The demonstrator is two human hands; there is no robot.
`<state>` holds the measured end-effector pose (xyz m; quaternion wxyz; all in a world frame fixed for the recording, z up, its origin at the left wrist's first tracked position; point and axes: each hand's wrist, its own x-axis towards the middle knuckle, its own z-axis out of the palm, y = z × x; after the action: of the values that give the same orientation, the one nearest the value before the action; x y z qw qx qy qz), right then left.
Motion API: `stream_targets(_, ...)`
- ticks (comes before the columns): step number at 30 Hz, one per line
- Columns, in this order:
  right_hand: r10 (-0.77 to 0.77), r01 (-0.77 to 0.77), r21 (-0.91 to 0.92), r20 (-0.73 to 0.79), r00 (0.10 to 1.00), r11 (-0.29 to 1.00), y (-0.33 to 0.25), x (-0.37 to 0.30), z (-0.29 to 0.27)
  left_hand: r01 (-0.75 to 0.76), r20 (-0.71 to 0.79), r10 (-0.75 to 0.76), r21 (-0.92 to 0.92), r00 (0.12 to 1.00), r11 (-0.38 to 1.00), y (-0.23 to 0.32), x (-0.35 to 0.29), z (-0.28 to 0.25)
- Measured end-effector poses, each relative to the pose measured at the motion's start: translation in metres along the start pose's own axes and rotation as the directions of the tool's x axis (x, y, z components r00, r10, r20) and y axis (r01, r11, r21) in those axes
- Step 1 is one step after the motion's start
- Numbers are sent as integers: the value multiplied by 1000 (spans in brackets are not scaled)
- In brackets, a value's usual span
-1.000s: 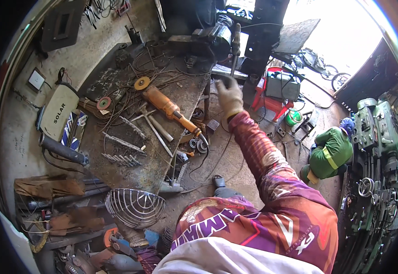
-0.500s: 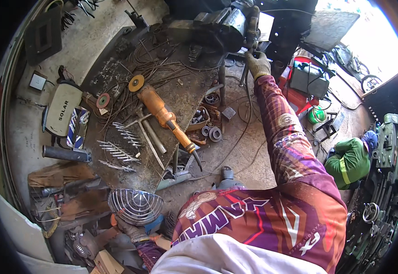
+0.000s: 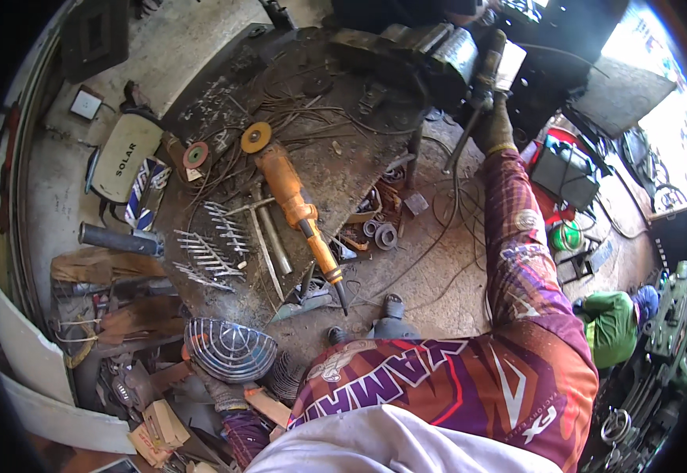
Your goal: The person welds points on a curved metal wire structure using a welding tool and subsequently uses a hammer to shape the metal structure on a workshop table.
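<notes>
Single head-worn fisheye, looking steeply down, workbench (image 3: pixel 343 158) near

My right hand (image 3: pixel 495 130) wears a rough, grimy cloth glove and closes on a dull metal handle (image 3: pixel 469 118). My left hand (image 3: pixel 221 390), gloved in the same worn cloth, touches a wire guard (image 3: pixel 229 347) of bare shiny metal. The counter (image 3: pixel 343 169) is dark, scuffed, rusty steel. The angle grinder (image 3: pixel 292 201) has matt orange plastic. The floor (image 3: pixel 438 276) is rough, dusty concrete.
</notes>
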<state>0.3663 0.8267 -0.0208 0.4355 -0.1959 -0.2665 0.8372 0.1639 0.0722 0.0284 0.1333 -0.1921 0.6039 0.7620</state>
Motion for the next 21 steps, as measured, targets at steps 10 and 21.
stream_targets(10,-460,339,-618,-41,887,709,-64,52,-6,-71,33,72,-31,997,997,1,-1,-16)
stream_targets(21,-592,329,-776,-70,803,538,-118,-126,-79,-111,111,121,-86,986,990,0,15,-35)
